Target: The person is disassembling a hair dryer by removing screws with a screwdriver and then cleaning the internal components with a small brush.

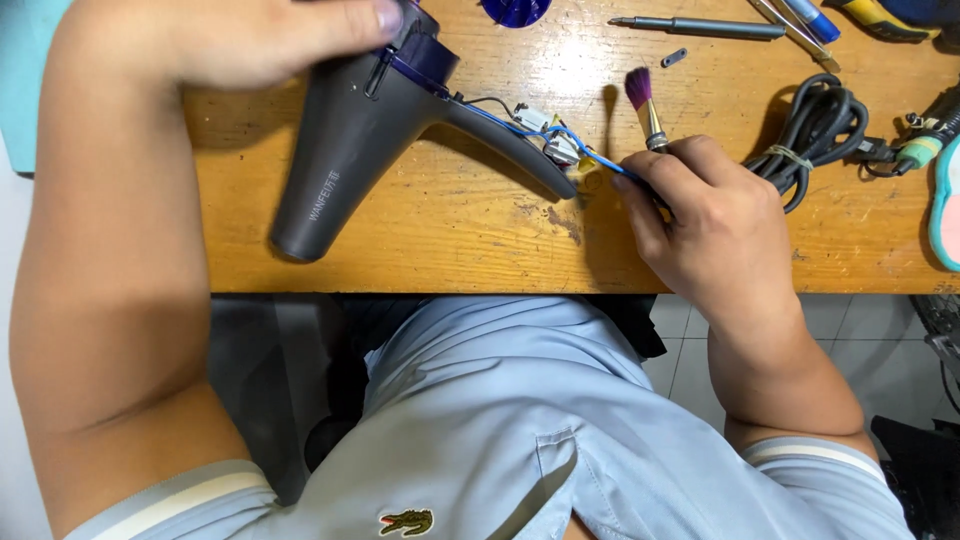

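Note:
A dark grey hair dryer body (345, 150) lies on the wooden table (420, 240), its handle opened so that blue and white wires (545, 130) and a small switch part show. My left hand (270, 35) grips the dryer's upper end near a purple ring. My right hand (715, 215) holds a small brush (645, 105) with purple bristles pointing up, and its fingertips pinch the blue wire at the handle's end.
A coiled black power cord (815, 130) lies right of my right hand. At the back edge lie a grey screwdriver shaft (700, 27), pens (810, 20) and a blue round part (515, 10). The table's front edge runs just above my lap.

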